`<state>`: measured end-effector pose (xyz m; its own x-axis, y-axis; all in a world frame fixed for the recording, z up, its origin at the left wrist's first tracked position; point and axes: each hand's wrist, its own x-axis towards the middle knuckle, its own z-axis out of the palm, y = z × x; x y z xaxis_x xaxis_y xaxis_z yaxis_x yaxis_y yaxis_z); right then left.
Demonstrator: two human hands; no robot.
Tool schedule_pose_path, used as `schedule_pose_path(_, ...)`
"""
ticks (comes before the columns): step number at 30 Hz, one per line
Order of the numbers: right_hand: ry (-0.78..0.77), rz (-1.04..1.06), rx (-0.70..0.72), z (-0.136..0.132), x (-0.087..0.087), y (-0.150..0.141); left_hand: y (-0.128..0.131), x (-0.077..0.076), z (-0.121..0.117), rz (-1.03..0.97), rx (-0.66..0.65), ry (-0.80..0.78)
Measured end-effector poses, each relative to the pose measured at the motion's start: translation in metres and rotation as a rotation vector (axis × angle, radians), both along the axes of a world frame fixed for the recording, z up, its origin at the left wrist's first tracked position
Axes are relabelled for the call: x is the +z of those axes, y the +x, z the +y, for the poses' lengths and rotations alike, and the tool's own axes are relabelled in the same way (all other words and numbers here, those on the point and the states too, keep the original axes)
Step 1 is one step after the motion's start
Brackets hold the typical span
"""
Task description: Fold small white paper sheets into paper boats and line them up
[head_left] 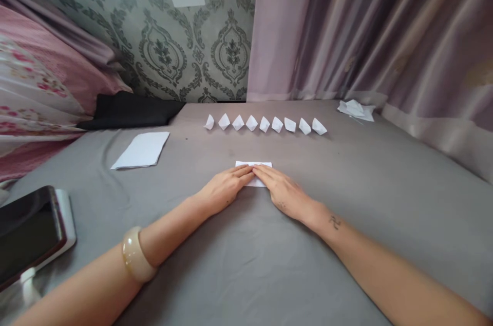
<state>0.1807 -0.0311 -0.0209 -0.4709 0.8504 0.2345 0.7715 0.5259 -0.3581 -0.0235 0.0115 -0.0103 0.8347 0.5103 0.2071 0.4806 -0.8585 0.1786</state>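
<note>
Head: 2 hands (224,190) (288,193) palm-down on paper (256,183)

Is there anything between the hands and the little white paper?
Nothing visible: the left hand and the right hand both rest on the white paper, and the row of folded papers sits farther back.
</note>
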Motion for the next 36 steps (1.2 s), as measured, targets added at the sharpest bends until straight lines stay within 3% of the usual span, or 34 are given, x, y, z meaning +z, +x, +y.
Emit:
schedule_pose_path(5, -0.018, -0.125, -0.015, 0.002, 0.006, 0.001, -0.007, -0.003, 0.003, 0.031, 0.093, -0.071)
schedule_pose_path(12, 0.023, -0.269, -0.09, 0.003, 0.019, 0.005, -0.017, 0.005, -0.006, 0.009, 0.22, -0.072)
schedule_pose_path(18, 0.078, -0.145, -0.159, 0.023, 0.017, 0.013, -0.015, 0.014, -0.01, 0.025, 0.316, -0.047)
schedule_pose_path(25, -0.03, -0.024, -0.266, 0.032, 0.014, 0.012, 0.002, 0.026, -0.007, 0.141, 0.431, -0.063)
schedule_pose_path(31, -0.183, 0.06, -0.278, 0.034, 0.014, 0.019, 0.01, 0.01, -0.008, 0.001, 0.411, -0.062)
schedule_pose_path(36, -0.209, 0.102, -0.322, 0.039, 0.01, 0.021, 0.008, 0.001, -0.01, -0.063, 0.372, -0.054)
